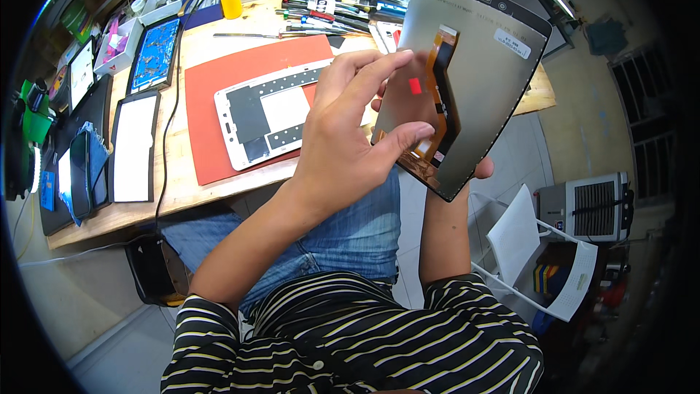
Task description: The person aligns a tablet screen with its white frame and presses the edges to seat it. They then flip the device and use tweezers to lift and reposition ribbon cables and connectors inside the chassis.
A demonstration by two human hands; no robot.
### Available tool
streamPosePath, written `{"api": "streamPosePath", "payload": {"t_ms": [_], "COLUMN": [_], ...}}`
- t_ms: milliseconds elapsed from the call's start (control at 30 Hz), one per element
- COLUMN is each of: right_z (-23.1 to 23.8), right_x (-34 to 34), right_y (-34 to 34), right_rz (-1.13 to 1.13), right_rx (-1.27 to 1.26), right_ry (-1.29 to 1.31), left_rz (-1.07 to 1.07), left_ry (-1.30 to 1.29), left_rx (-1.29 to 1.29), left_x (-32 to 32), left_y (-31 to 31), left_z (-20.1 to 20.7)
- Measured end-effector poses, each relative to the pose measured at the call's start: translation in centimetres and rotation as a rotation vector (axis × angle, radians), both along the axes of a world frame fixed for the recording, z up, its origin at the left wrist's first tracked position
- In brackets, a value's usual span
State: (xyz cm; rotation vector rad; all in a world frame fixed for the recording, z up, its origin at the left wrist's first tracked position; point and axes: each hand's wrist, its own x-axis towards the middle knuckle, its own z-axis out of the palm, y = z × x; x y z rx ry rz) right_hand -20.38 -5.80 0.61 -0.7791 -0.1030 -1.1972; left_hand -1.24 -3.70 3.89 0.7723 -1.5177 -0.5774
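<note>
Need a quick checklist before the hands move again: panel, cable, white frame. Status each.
1. Screen panel supported: ok; the right hand holds it from behind, at its lower right edge.
2. Flex cable in view: ok; it runs along the panel's back, lower part partly covered.
3. Left hand clear of the cable: not ok; its thumb is over the lower part, contact unclear.
4. Panel's front undamaged: cannot tell; it faces away.
5. White frame on the red mat: ok, lying flat, partly hidden by the left hand.
</note>
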Motion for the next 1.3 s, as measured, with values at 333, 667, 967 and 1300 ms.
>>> {"api": "streamPosePath", "payload": {"t_ms": [333,667,967,1300], "right_z": [-0.1,0.2,0.6,0.8], "right_x": [0.2,0.2,0.4,0.6], "right_y": [0.0,0.1,0.0,1.0], "right_rz": [-0.018,-0.054,-0.1,-0.11], "right_rx": [0.017,0.024,0.021,0.017], "right_ry": [0.078,0.21,0.331,0.326], "left_rz": [-0.183,-0.242,-0.299,-0.374], "left_ry": [0.177,0.2,0.006,0.103], "left_rx": [0.203,0.169,0.133,0.08], "left_x": [0.9,1.4,3.1,4.2], "left_y": [-1.0,-0.8,-1.0,-0.9], "left_z": [0.6,0.5,0.7,0.2]}}
